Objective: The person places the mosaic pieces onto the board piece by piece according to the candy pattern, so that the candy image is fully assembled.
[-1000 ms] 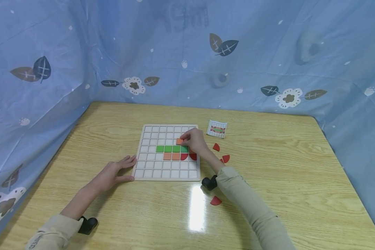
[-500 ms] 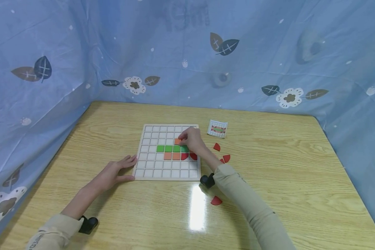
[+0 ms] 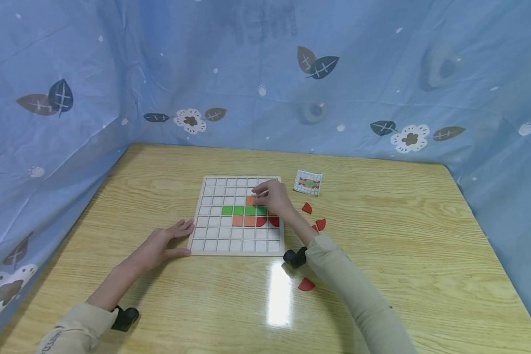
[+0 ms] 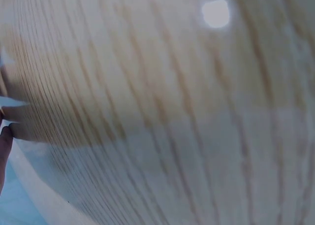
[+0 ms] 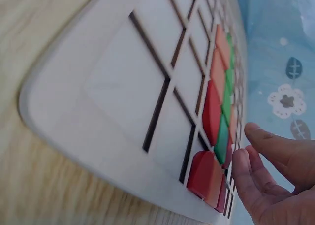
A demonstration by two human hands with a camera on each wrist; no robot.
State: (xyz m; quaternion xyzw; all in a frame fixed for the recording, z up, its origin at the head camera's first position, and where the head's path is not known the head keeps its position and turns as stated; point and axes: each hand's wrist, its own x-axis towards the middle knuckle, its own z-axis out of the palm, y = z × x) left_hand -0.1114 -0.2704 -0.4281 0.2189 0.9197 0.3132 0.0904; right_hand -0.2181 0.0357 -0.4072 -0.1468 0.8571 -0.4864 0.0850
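A wooden grid board [image 3: 212,235] lies on the table. A row of green square tiles [image 3: 238,210] crosses its middle, with orange tiles [image 3: 243,221] and red quarter-circle pieces [image 3: 260,221] in the row below. My right hand [image 3: 274,197] is over the upper right of the board, thumb and index finger apart beside a single orange tile [image 3: 250,200] above the green row. In the right wrist view, nothing shows between the fingers of that hand [image 5: 275,185]. My left hand [image 3: 162,246] touches the board's left edge with its fingertips and thumb.
A small pattern card [image 3: 308,183] lies to the right of the board. Loose red quarter-circle pieces are scattered near my right forearm, one [image 3: 307,208] below the card and another [image 3: 306,284] closer to the front. Blue patterned cloth [image 3: 265,88] hangs behind the table.
The orange tile has slid slightly left on the board. My right thumb and index finger, earlier pinching it, have come apart. The left hand stays where it was.
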